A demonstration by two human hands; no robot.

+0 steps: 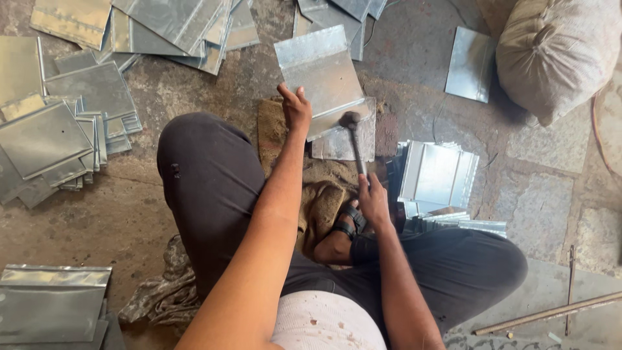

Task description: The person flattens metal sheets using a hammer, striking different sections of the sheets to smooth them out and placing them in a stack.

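Down on the stone floor [544, 194], a person sits cross-legged in dark trousers, with a scrap of burlap [278, 129] spread out in front of the knees. The left hand [297, 107] is at about 12 o'clock from the lap, fingers spread and pressed flat on the near left corner of a folded metal sheet [322, 74], pinning it down rather than gripping it. That sheet lies tilted over a second sheet [350, 139], which sits on the burlap just past the crossed feet.

The right hand [374, 198] is closed tight around the handle of a hammer [355, 139]. The handle runs up toward 12 o'clock and the dark head sits right at the near edge of the held sheet, around the fold. Can't really tell whether it's touching the metal or just above it.

Stuff around: a big messy pile of flat sheets [58, 123] at 9 to 10 o'clock, more sheets [181, 26] fanned out at 11, and a neat upright stack of folded pieces [437, 175] at 3 o'clock just beside the right hand. One loose sheet [470, 65] lies at 1 o'clock near a stuffed sack [557, 52]. A few more sheets [52, 301] sit at 8 o'clock, and a thin rod [551, 313] lies at 4 o'clock.
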